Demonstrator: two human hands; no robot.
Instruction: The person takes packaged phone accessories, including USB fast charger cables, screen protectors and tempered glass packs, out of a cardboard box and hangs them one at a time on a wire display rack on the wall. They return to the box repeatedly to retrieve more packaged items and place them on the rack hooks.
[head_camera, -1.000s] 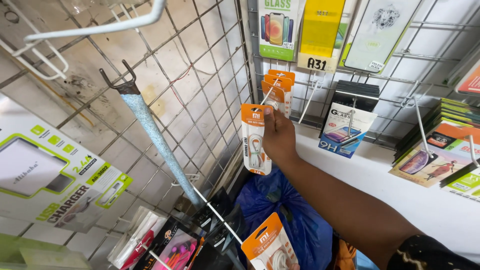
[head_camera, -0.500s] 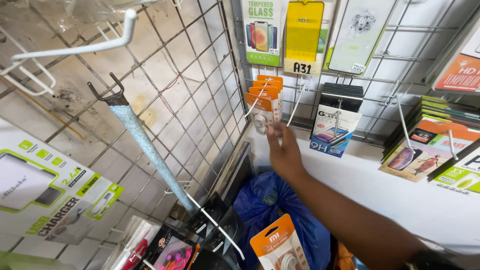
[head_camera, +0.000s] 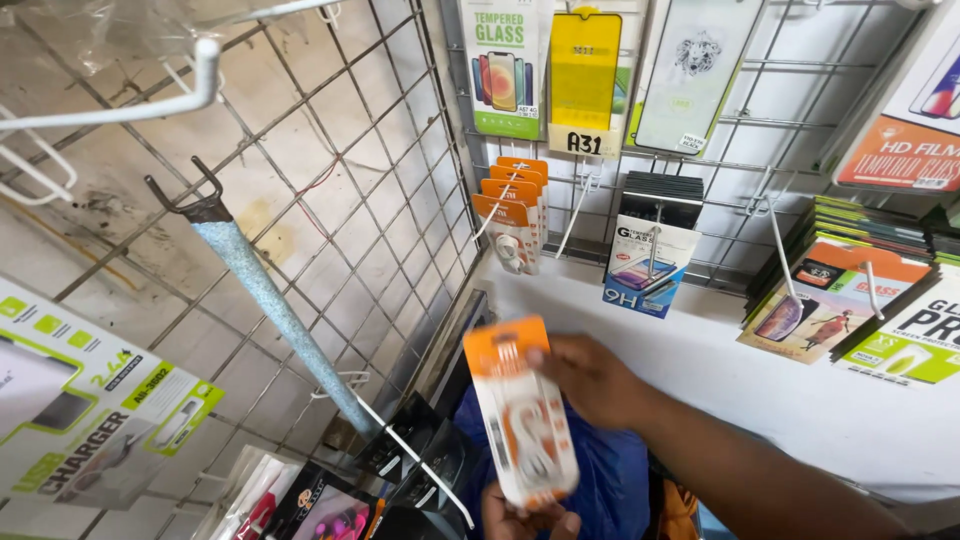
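Wire-grid display wall (head_camera: 330, 200) with hooks, stocked with phone accessories: a row of orange-topped packets (head_camera: 515, 215) hanging on a hook, a yellow screen-protector pack (head_camera: 585, 65) above, a blue-and-white glass pack (head_camera: 648, 265) to the right. Right hand (head_camera: 590, 380), fingers closed on the upper right edge of an orange-and-white blister packet (head_camera: 522, 410), held upright below the hanging row. Left hand (head_camera: 525, 515), fingers touching the packet's bottom edge; whether they grip it cannot be told. Blue bag (head_camera: 610, 480) behind.
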